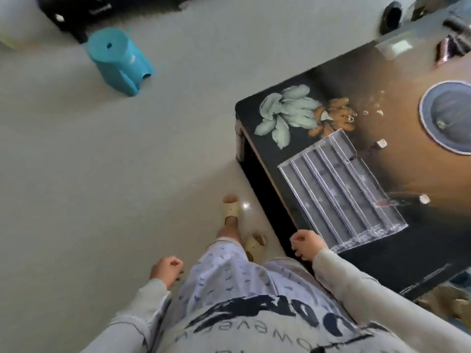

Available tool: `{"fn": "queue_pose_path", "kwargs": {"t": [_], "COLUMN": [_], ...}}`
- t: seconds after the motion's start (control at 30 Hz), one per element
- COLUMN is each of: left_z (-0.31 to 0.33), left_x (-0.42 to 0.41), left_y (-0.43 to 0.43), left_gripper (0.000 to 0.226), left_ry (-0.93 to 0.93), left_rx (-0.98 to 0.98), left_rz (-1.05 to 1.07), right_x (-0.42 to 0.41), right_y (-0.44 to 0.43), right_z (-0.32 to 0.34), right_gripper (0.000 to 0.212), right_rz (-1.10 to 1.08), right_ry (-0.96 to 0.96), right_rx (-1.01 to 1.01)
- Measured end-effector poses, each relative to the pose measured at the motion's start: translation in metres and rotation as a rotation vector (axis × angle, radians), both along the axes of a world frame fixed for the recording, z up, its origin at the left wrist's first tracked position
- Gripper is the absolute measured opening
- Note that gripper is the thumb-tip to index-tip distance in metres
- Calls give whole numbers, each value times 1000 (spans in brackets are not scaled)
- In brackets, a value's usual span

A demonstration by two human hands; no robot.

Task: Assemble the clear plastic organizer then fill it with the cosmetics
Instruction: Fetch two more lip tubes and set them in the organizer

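Pale sweatshirt with dark lettering (254, 322) and patterned light trousers (229, 271) fill the bottom of the view, above cream slide sandals (230, 208) on the pale floor (102, 174). The left hand (165, 270) hangs by the thigh, fingers curled into the palm, holding nothing. The right hand (307, 244) is curled likewise and empty, just off the near corner of the clear plastic stepped organizer (341, 192). That organizer lies on the dark glossy surface (382, 263) (goldfish artwork is printed across it). A turquoise plastic stool (117, 59) stands on the floor, well apart.
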State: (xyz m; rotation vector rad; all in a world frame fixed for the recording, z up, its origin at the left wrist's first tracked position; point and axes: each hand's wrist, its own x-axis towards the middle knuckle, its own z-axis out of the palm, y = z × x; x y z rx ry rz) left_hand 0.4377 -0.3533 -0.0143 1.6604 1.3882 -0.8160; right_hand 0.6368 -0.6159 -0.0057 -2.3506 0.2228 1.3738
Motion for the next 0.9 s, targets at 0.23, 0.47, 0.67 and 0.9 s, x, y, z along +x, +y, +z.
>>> {"fn": "queue_pose_path", "kwargs": {"t": [0.23,0.47,0.67,0.9], "left_z": [1,0,6,16], "left_x": [-53,-23,31,102], "left_y": [5,77,182,280], "left_gripper": [14,26,31,31], "left_ry": [43,-39,-104,-201], "left_rx": [-5,-15,-7,24], "left_rz": [219,391,331,308], "right_x": [30,38,46,69], "right_y": [73,133,176,224], "right_z": [4,-7,-20,-22], "right_gripper": [26,22,31,28], "right_rz": [106,172,50,-28], "right_ry": [-18,6,30,56], "right_rx": [105,43,-73,-96]}}
